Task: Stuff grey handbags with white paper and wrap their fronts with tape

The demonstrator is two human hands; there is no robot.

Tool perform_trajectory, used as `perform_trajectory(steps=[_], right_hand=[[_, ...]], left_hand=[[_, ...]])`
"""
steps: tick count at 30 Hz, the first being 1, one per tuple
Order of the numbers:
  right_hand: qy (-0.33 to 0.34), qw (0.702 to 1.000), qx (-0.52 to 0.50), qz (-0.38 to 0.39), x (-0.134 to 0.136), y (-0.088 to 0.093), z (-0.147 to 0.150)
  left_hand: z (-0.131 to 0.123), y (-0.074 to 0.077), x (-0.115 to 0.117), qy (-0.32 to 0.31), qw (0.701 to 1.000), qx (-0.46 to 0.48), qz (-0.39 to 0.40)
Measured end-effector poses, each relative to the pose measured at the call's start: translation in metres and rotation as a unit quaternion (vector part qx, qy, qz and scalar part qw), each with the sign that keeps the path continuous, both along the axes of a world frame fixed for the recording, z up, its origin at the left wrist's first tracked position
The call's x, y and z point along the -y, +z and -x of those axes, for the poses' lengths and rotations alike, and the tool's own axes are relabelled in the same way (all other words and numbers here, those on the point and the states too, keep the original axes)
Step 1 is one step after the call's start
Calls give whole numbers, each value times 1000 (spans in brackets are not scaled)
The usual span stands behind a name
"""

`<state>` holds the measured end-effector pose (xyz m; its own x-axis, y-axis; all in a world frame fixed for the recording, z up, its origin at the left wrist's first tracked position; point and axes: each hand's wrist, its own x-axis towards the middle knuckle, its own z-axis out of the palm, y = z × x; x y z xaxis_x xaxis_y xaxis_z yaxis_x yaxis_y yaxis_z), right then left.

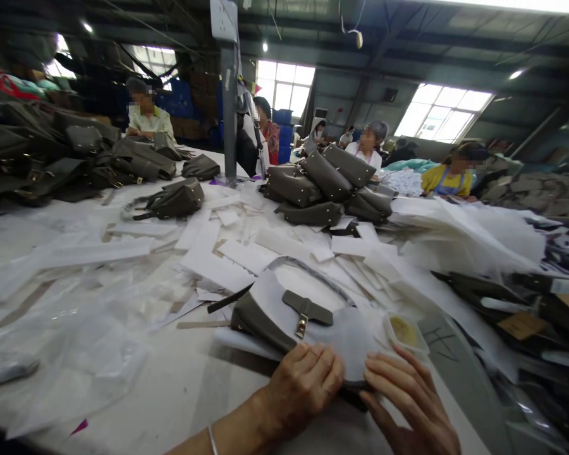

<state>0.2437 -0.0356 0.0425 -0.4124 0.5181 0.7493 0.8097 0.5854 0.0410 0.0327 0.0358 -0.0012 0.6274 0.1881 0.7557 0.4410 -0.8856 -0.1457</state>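
Observation:
A dark olive handbag (260, 321) lies on the worktable in front of me, with a white sheet (355, 335) over part of it. Its strap tab with a gold clasp (302, 323) rests on top of the sheet, and a wrapped handle (313, 275) arches behind. With curled fingers, my left hand (308, 379) grips the near edge of the bag and sheet. My right hand (405, 392) holds the bag's right end, fingers on top and thumb lower down. The bag's underside is hidden.
White paper strips (227, 259) and clear plastic (90, 341) cover much of the table. A small plastic tub (405, 332) stands beyond my right hand. Stacked bags (322, 183) sit ahead, more bags (52, 151) at left. A grey post (229, 107) rises behind; several people work farther back.

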Motion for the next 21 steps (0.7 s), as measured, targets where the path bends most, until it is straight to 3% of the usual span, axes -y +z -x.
perform_trajectory(steps=[4, 6, 11, 16, 21], right_hand=[[-105, 992, -58, 39, -20, 18, -36], [-174, 977, -59, 110, -42, 18, -59], [-289, 877, 16, 383, -111, -9, -100], [-329, 844, 47, 420, -162, -30, -121], [-350, 843, 50, 405, -195, -21, -165]], left_hand=[[-4, 0, 2, -22, 1000, 5, -12], [-5, 0, 2, -18, 1000, 14, -8], [-7, -3, 2, -9, 1000, 16, 5], [-10, -7, 0, 0, 1000, 18, -14], [-12, -3, -3, 2, 1000, 29, -12]])
